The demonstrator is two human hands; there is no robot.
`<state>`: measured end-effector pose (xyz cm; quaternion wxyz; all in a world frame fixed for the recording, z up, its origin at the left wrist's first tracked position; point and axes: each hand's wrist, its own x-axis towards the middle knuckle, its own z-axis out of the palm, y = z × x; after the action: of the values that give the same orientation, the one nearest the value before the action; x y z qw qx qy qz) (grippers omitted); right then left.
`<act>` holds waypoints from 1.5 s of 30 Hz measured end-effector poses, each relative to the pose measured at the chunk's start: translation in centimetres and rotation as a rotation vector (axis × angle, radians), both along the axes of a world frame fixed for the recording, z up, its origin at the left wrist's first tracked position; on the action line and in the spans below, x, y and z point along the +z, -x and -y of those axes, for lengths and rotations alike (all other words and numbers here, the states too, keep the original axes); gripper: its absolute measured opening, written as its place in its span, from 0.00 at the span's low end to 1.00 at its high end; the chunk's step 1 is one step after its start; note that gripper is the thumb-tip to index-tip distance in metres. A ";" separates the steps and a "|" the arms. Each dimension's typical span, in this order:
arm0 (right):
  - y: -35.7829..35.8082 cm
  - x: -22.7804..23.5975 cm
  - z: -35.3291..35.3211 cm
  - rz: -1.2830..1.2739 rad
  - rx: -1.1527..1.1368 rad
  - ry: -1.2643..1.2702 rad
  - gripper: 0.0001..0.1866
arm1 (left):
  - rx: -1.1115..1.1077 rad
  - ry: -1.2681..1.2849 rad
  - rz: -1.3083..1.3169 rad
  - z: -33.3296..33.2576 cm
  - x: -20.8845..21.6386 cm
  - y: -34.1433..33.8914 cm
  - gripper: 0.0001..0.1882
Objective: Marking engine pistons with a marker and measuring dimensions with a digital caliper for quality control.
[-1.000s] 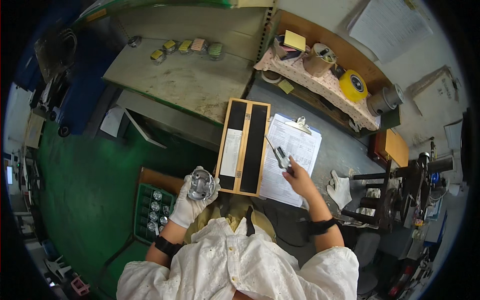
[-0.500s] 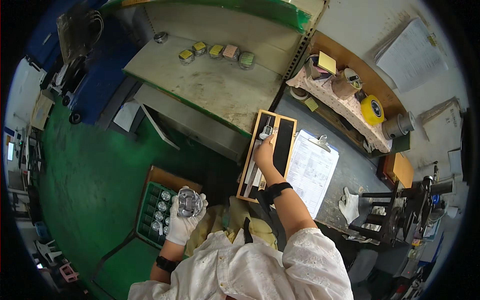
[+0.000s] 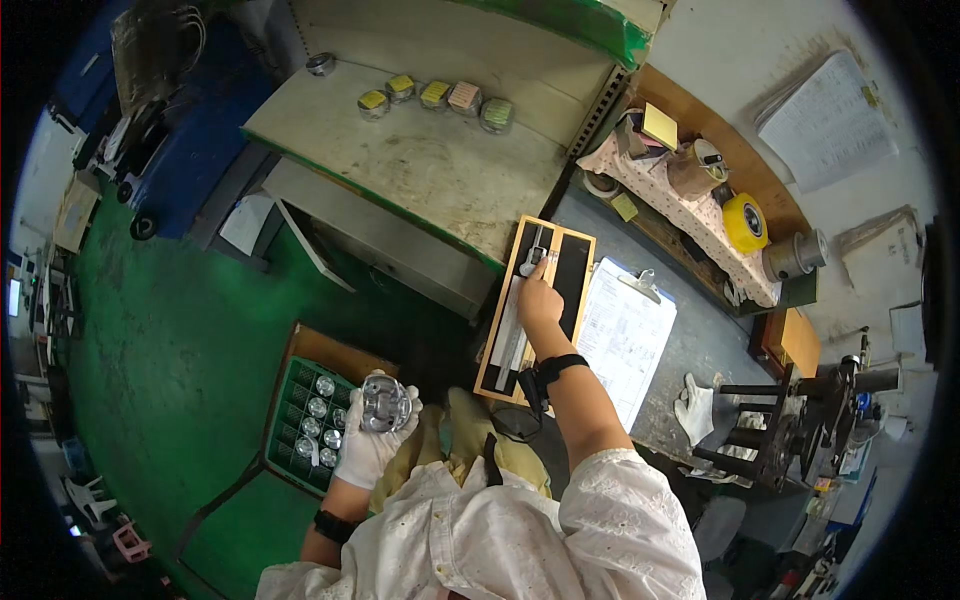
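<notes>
My gloved left hand (image 3: 366, 446) is closed round a silver metal piston (image 3: 385, 403), held up beside a green crate (image 3: 272, 430). Several round shiny metal parts (image 3: 311, 427) sit in the crate's compartments. My bare right hand (image 3: 541, 303) is over an open wooden case (image 3: 486, 375), its index finger stretched out onto the display end of a caliper (image 3: 531, 262). The caliper lies lengthwise in the left half of the case. The other fingers of that hand are curled and partly hidden.
Right of the case lies a clipboard with papers (image 3: 622, 345), then a white glove (image 3: 695, 410) and a dark metal fixture (image 3: 765, 425). Labelled round parts (image 3: 435, 95) stand on the shelf bench ahead. Yellow tape (image 3: 744, 222) stands on a small cloth-covered shelf.
My right index finger has stretched out onto the caliper's display end, where the hand was more curled before. The left hand still holds the piston, a little lower in view.
</notes>
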<state>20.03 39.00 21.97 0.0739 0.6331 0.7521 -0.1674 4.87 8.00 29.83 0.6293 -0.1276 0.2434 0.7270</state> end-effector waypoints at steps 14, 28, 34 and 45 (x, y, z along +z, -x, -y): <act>-2.1 -1.2 0.5 -0.176 0.152 -0.147 0.31 | -0.025 -0.010 0.092 -1.8 -1.2 -1.1 0.23; -2.0 -0.1 0.3 -0.158 0.166 -0.065 0.31 | -0.014 -0.026 0.105 -2.7 -0.7 -1.9 0.28; -2.0 -0.6 -0.2 -0.146 0.187 -0.033 0.32 | -0.009 -0.040 0.085 -2.6 -0.6 -2.3 0.28; -2.0 0.3 -1.0 -0.148 0.176 -0.001 0.35 | -0.003 -0.022 0.066 -2.5 -0.2 -2.7 0.30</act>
<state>21.99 40.02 22.28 0.0321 0.5503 0.8085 -0.2061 7.58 10.48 29.59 0.6395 -0.1441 0.2145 0.7241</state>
